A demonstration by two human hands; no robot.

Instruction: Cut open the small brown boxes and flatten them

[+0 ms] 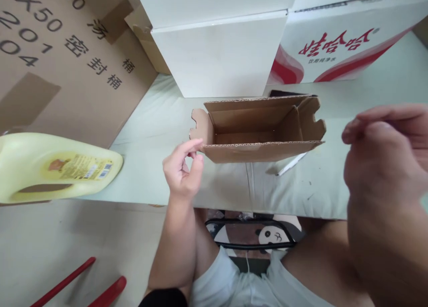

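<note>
- Cardboard box [261, 153] stands open-topped on the bench [150, 119], just ahead of me
- right grip [388, 159]'s loosely curled, well off to its right, can't tell if anything's inside
- left grip [182, 171]'s at its near left corner, thumb and finger slightly parted, can't tell if they're touching; a one-sided nudge could spin it
- white carton [217, 61] right behind, so shoving forward could bump it
</note>
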